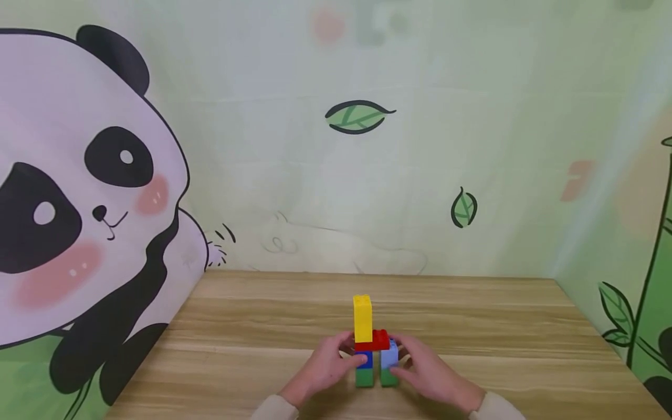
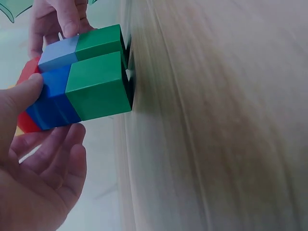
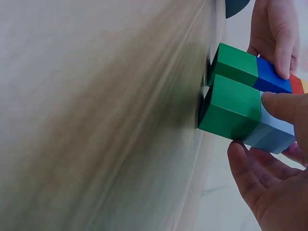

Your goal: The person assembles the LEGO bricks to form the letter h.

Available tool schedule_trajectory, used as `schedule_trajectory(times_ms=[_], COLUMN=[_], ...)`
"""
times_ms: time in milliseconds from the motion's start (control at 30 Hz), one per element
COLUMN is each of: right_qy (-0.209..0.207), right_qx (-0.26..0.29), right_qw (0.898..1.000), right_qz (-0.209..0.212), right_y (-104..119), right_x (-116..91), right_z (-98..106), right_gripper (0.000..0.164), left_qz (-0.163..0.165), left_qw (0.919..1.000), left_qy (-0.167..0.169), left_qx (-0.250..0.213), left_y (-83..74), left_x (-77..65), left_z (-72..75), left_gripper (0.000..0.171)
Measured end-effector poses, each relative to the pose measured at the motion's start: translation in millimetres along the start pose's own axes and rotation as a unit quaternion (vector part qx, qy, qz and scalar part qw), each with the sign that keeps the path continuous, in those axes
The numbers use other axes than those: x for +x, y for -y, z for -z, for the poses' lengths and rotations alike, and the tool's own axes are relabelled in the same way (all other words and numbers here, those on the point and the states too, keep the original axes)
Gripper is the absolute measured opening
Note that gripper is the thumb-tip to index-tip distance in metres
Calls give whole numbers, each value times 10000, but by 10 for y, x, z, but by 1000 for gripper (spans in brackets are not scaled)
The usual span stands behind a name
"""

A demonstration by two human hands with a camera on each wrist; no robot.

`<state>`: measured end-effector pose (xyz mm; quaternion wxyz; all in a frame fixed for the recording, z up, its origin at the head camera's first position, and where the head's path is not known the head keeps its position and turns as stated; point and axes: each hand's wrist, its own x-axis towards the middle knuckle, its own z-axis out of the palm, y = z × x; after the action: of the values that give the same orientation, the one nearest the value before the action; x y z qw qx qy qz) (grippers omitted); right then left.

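Toy building blocks form a two-legged structure in the head view. A yellow block [image 1: 362, 321] stands upright on the left end of a red block [image 1: 380, 338], which bridges both legs. The left leg is a blue block [image 1: 363, 360] over a green block [image 2: 98, 85]; the right leg is a light blue block [image 1: 389, 357] over another green block [image 3: 233, 106]. My left hand [image 1: 332, 360] pinches the blue block between thumb and fingers. From the right, my right hand [image 1: 429, 371] grips the light blue block. Dark undersides of the green blocks show in both wrist views.
Under the structure is a wood-grain table [image 1: 252, 326]. A pale green backdrop [image 1: 294, 175] with a large printed panda [image 1: 105, 192] and leaves rises behind it and along the sides.
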<state>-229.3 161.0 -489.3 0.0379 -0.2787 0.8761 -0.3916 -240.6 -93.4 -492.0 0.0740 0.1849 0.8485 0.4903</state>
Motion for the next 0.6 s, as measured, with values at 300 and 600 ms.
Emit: schedule_trajectory(times_ms=[300, 600], right_qy=[19, -59], right_qx=[-145, -292], right_qw=[9988, 9979], right_qz=[-463, -569], right_y=[8, -19], right_x=[113, 191], right_z=[-32, -75], right_gripper=[70, 70], left_qz=[158, 273], left_qw=[9992, 9984], left_qy=[-343, -468], left_qx=[99, 184], left_y=[-12, -25], left_x=[50, 126], left_z=[-17, -42], left_gripper=[47, 60])
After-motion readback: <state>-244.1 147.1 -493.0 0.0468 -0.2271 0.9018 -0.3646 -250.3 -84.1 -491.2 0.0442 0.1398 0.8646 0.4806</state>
